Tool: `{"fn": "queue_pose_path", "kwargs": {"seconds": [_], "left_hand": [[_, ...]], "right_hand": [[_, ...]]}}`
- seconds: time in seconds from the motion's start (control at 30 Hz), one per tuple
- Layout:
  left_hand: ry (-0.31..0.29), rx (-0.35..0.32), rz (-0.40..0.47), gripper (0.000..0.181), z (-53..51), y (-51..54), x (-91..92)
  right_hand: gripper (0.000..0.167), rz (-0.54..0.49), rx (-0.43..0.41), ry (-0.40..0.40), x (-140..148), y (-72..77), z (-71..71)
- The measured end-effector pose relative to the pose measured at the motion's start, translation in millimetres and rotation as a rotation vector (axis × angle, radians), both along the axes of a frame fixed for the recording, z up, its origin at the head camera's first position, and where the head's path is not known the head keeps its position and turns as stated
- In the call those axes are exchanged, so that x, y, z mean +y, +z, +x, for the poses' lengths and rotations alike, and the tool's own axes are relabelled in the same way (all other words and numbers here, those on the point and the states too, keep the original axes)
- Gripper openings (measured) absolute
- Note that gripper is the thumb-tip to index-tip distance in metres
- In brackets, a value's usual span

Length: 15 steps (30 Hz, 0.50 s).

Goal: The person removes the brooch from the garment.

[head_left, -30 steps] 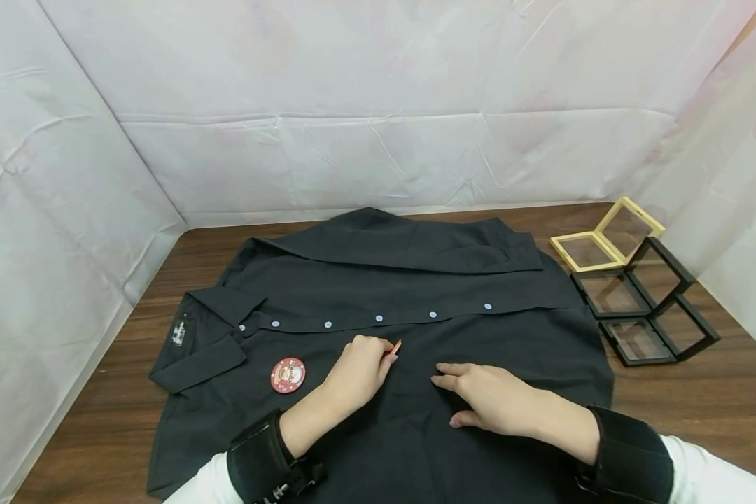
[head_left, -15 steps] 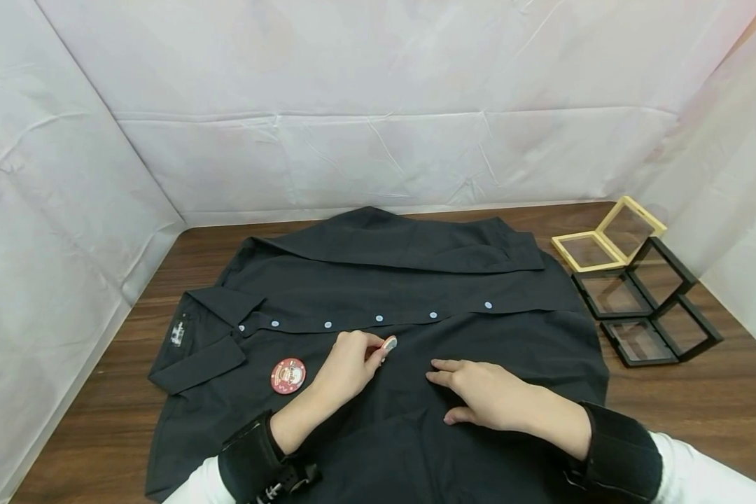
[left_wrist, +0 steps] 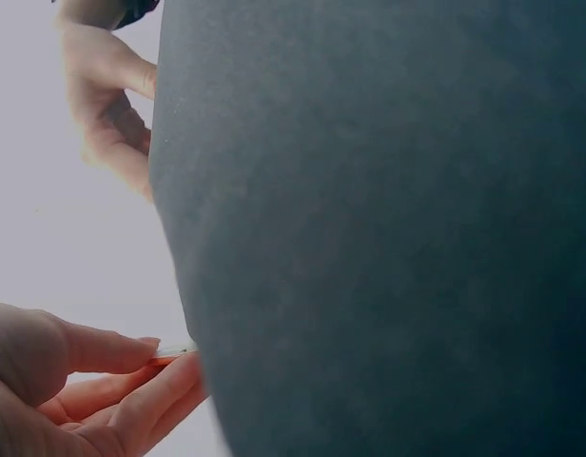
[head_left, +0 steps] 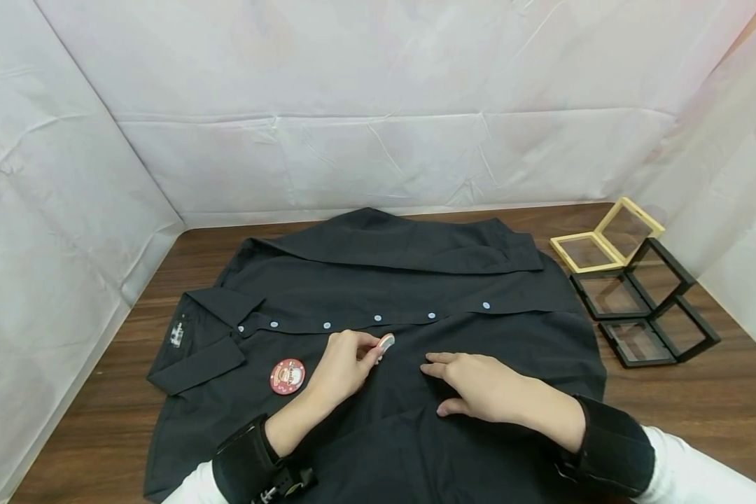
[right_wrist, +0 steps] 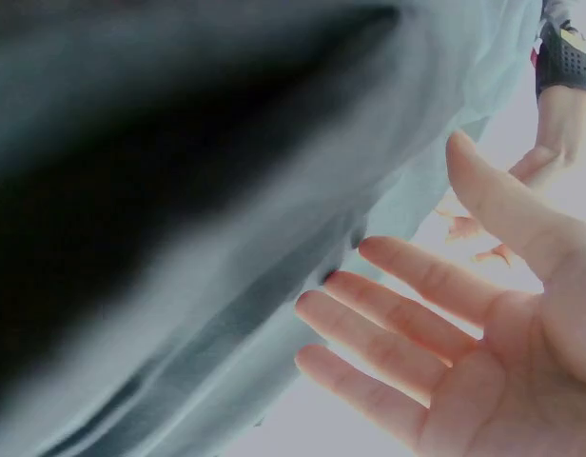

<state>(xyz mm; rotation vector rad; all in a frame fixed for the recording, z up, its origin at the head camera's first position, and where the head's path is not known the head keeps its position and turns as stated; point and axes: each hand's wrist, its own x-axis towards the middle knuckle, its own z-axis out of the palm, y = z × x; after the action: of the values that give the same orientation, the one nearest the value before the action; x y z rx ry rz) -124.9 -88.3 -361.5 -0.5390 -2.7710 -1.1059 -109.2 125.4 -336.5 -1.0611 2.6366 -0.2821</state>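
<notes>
Thumb and fingers of my left hand (head_left: 340, 369) pinch a small badge (head_left: 386, 344) by its edge, with an orange-red rim and a pale face showing. It sits just above the middle of the black shirt (head_left: 409, 402), a little below the row of buttons (head_left: 378, 318). My right hand (head_left: 481, 385) holds nothing: its fingers lie straight and slightly parted over the cloth, thumb out to the side, and the fingertips seem to touch the fabric.

I judge the step in hand to be readying this badge over the shirt front, while the right hand keeps to the cloth beside it. Whether a pin stands out from its back I cannot tell. The next move probably calls for settling the badge's angle and bringing my right hand in to steady it or the fabric; a loose pinch could let so thin a piece slip. A round red badge (head_left: 288, 376) already lies face up on the shirt, near the collar (head_left: 211, 364).

Off to my right on the brown table (head_left: 674, 413), well apart from my hands, stand hinged display cases: one yellow case (head_left: 598, 267) and, nearer me, one black case (head_left: 673, 261) and another black case (head_left: 698, 322). All are unfolded, lids tilted up; through their clear lower panes I make out only brown.
</notes>
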Motion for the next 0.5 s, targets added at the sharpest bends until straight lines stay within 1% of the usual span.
{"fn": "queue_pose_path", "kwargs": {"seconds": [0.23, 0.5], "left_hand": [[0.014, -0.002, 0.036, 0.008, 2.4, 1.7, -2.1], [0.032, 0.007, 0.086, 0.008, 6.1, 1.8, -3.3]], "right_hand": [[0.051, -0.047, 0.042, -0.027, -3.6, 5.9, -2.9], [0.044, -0.167, 0.073, -0.047, -4.6, 9.1, -10.9]]}}
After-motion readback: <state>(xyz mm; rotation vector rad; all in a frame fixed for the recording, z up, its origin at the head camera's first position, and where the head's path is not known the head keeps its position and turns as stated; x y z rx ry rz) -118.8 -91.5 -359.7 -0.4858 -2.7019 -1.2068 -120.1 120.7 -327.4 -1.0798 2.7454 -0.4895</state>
